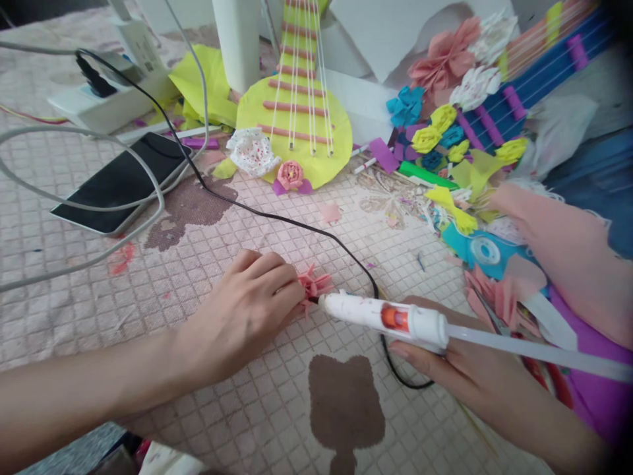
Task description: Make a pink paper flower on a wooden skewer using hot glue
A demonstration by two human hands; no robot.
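My right hand [445, 349] is wrapped round a white glue gun [366, 313], with a long clear glue stick [534, 353] sticking out of its back end. The dark nozzle points left and reaches a small pink paper flower [315, 284]. My left hand [252, 300] rests low over the quilted cloth, fingers curled and closed on the left side of that flower. Its fingertips are partly hidden. Whether the nozzle touches the paper I cannot tell.
A black cord [277, 216] crosses the quilted cloth to the glue gun. Behind stand a yellow paper instrument [301, 125] with strings and a blue one [548, 79]. A phone [123, 181] and power strip [93, 105] lie left; paper scraps and scissors [489, 310] lie right.
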